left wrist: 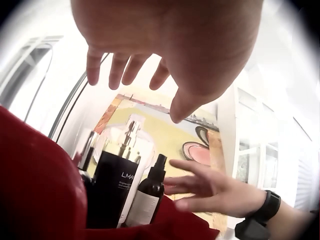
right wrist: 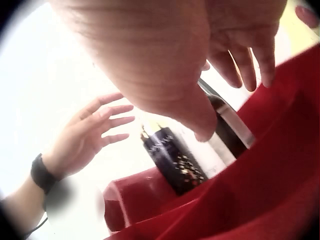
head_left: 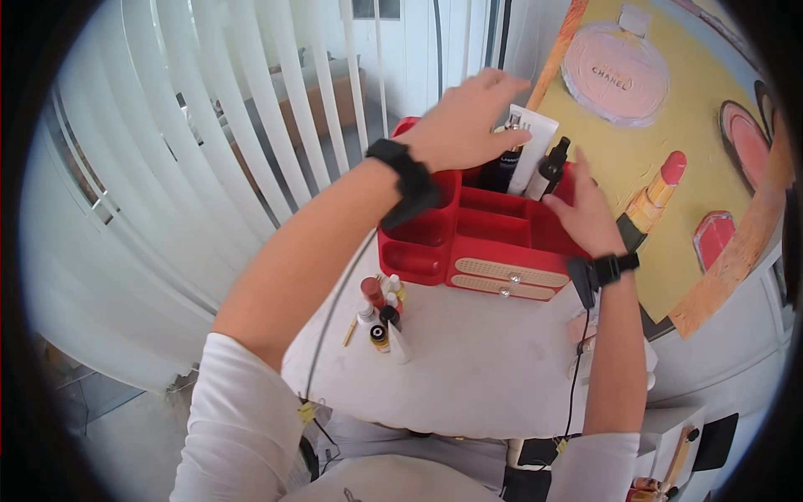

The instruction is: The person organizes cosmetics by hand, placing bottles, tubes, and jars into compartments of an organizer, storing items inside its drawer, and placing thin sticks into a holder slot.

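A red cosmetics organizer (head_left: 493,227) stands on the white table, with two small patterned drawers in front. In its back section are a dark bottle with gold-toned top (left wrist: 114,177), a white tube (head_left: 539,138) and a dark spray bottle with white label (left wrist: 149,192). My left hand (head_left: 468,125) hovers over the dark bottle, palm down, fingers extended, holding nothing. Beside the spray bottle is my right hand (head_left: 587,217), its fingers spread and fairly straight, thumb toward the bottle. The right wrist view shows that thumb overlapping the spray bottle (right wrist: 235,127).
Several small bottles (head_left: 386,314) cluster on the table (head_left: 468,360) in front of the organizer, next to a thin gold stick (head_left: 350,331). A painted cosmetics picture (head_left: 615,167) leans behind at right. Vertical blinds (head_left: 217,167) hang at left. Cables run from both wrists.
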